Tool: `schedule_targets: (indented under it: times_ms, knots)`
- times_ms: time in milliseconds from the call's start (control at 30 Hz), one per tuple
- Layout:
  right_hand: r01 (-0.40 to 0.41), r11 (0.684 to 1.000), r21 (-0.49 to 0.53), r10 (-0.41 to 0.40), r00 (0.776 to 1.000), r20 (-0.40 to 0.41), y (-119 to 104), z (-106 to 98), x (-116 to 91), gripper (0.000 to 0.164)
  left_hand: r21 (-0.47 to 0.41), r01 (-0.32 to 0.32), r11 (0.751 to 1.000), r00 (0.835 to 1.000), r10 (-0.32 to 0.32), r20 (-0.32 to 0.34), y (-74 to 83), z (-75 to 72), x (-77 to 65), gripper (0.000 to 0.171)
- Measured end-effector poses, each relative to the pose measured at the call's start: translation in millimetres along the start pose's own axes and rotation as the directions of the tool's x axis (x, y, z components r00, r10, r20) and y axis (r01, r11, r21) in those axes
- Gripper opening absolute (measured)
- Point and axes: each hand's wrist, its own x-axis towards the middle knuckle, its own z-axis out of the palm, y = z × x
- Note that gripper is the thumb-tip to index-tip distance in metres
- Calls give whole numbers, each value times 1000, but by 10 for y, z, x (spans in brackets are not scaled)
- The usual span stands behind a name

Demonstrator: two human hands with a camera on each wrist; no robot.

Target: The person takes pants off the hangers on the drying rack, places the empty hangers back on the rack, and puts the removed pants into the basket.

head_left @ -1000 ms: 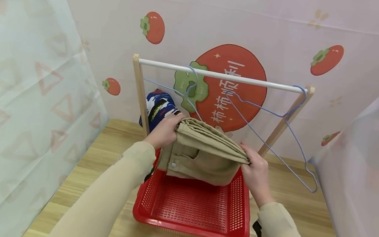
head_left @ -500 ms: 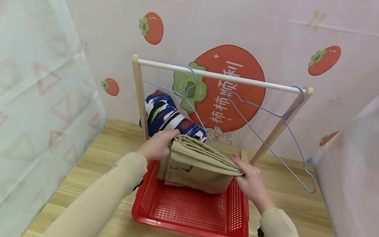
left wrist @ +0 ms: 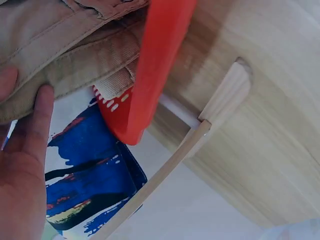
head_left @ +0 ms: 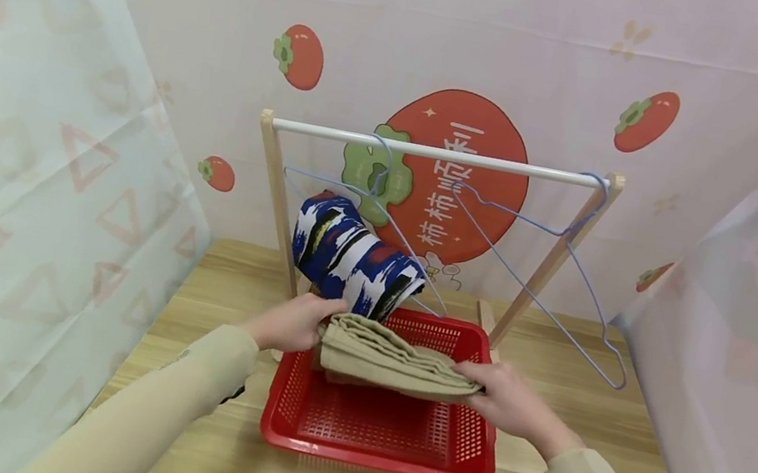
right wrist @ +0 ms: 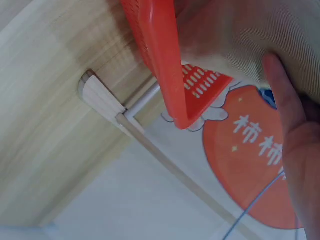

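Note:
Both hands hold a folded pair of khaki trousers (head_left: 394,364) low over the red plastic basket (head_left: 377,462), its folded layers facing up. My left hand (head_left: 291,324) grips the left end; in the left wrist view, fingertips press on the stitched khaki cloth (left wrist: 75,65). At the other end, my right hand (head_left: 510,397) pinches the fold, one finger (right wrist: 282,90) lying along the cloth in the right wrist view. Behind the trousers, a blue, white and red patterned garment (head_left: 356,258) overlaps the left blue hanger (head_left: 398,231).
A small rack with a white rail (head_left: 439,153) and wooden posts (head_left: 544,270) stands behind the basket. A second blue hanger (head_left: 498,249) hangs at its right end. Wood-grain table (head_left: 592,409) surrounds the basket, and printed cloth walls (head_left: 183,8) enclose three sides.
Both hands have lowered the trousers toward me and down into the basket's outline, flattening the bundle. More of the patterned garment and the basket's back rim now shows.

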Motion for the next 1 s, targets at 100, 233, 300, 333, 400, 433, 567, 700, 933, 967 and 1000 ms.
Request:
schedule_targets:
  times_ms: [100, 233, 300, 333, 400, 433, 567, 700, 933, 967, 1000]
  knots:
    - [58, 998, 30, -61, 995, 83, -55, 8, -55, 24, -15, -24, 1000, 997, 25, 75, 63, 24, -106, 38]
    - [59, 996, 60, -69, 979, 193, -115, 23, -102, 30, 12, -66, 998, 986, 63, 157, 149, 99, -218, 33]
    - [33, 998, 50, -44, 967, 252, -142, 39, -116, 38, 35, -82, 996, 977, 74, 198, 203, 135, -265, 32]
    - [21, 999, 44, -32, 960, 279, -151, 53, -123, 41, 48, -99, 994, 973, 86, 214, 226, 154, -285, 32]
    - [-16, 999, 40, 1, 941, 337, -176, 85, -134, 46, 73, -126, 989, 964, 104, 246, 260, 191, -316, 33]
    - [-21, 999, 38, 6, 934, 357, -185, 106, -141, 48, 88, -133, 987, 959, 106, 263, 270, 212, -327, 34]
    - [-21, 999, 44, 1, 912, 410, -210, 195, -155, 48, 159, -181, 971, 939, 123, 320, 271, 297, -357, 37]
    - [42, 999, -12, -33, 914, 404, -218, 288, -155, 46, 268, -284, 921, 918, 180, 354, 263, 386, -362, 38]
    - [147, 944, -295, -11, 909, 418, -233, 440, -169, 41, 511, -483, 711, 871, 334, 359, 252, 488, -399, 30]
    - [161, 934, -320, -16, 911, 411, -234, 457, -166, 37, 534, -497, 684, 865, 343, 366, 247, 499, -401, 30]
    - [178, 922, -345, -25, 915, 403, -234, 475, -161, 33, 550, -509, 662, 859, 348, 375, 241, 512, -400, 30]
